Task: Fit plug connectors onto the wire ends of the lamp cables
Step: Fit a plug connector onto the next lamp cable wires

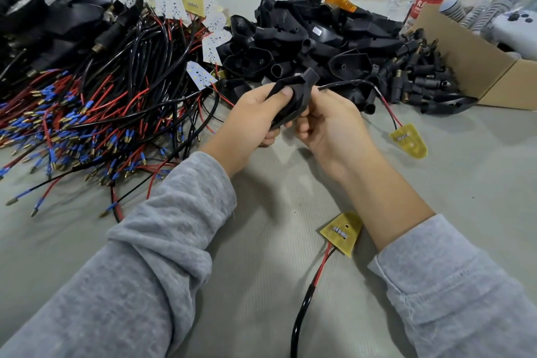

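**Cable being fed into a black housing**

While both hands work at the middle of the frame, the left hand [255, 116] grips a black plastic housing [293, 96], thumb pressed on its face. The right hand [328, 125] curls round the housing's other side, where a black cable [348, 84] arcs right to a yellow board [408, 141] on the table [261, 241]. This looks like threading; next, the wire end must come through cleanly. Plug connectors [418, 78] wait at upper right.

Head camera, single view: looks forward-down, close over table [276, 183], wide-angle.
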{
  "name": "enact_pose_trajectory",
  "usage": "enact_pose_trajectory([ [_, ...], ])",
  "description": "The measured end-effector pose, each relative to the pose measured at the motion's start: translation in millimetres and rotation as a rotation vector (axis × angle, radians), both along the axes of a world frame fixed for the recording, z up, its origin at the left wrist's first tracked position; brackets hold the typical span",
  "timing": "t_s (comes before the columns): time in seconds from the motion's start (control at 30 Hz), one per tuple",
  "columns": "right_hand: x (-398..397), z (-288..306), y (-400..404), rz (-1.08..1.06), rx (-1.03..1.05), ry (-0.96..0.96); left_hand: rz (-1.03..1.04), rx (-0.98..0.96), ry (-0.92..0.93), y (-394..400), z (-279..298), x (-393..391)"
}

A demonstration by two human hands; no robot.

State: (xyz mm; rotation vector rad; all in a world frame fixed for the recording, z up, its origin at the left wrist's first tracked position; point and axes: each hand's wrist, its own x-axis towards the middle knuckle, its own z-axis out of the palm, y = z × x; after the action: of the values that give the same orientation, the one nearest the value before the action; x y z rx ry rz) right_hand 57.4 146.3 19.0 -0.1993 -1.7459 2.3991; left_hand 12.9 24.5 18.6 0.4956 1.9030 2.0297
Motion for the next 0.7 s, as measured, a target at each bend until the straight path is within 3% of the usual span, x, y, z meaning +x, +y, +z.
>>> enact_pose_trajectory([
  [0.1, 0, -2, -1, 0.032, 0.078, -0.041, 0.031, 0.002, 0.025, -1, -2, -2],
  [0.3, 0, 3, 0, -0.076, -0.042, -0.001, 0.187, 0.193, 0.025, 1, -3, -5],
  [0.53, 5, 10, 2, 0.031, -0.059, 0.012, 0.364, 0.114, -0.006, -5, -4, -11],
  [0.7, 6, 8, 4, 0.069, -0.108, 0.074, 0.446, 0.183, -0.105, -5, -5, -12],
])
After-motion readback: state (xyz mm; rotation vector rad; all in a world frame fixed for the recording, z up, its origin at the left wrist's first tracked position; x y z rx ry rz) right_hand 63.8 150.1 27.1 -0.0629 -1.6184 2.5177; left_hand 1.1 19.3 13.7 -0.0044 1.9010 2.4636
